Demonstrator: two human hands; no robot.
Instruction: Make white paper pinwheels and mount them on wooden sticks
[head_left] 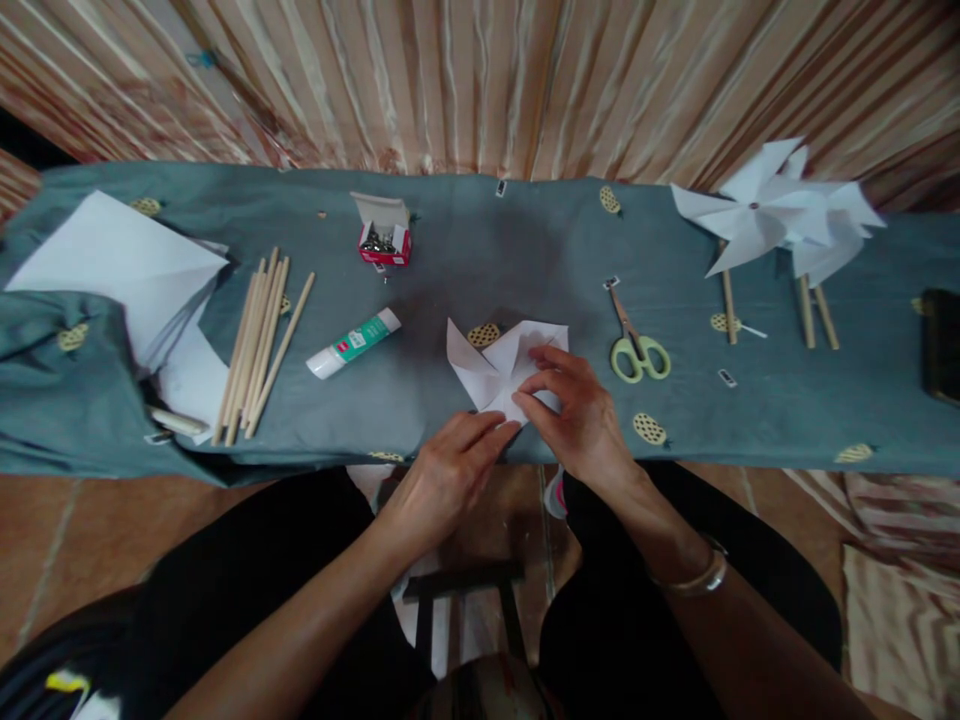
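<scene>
A white folded paper piece (pixel 495 368), partly shaped like a pinwheel, lies on the grey-blue cloth (pixel 480 250) near the table's front edge. My right hand (pixel 577 410) rests on its right half, fingers curled and pinching a folded flap toward the centre. My left hand (pixel 450 470) lies at the paper's lower left corner, fingers stretched flat and pressing the edge down.
Left of the paper lie a glue stick (pixel 354 343), a bundle of wooden sticks (pixel 259 345) and white paper sheets (pixel 120 265). A small red box (pixel 384 240) sits behind. Green-handled scissors (pixel 636 345) lie right; finished white pinwheels (pixel 776 210) lie far right. A striped curtain hangs behind.
</scene>
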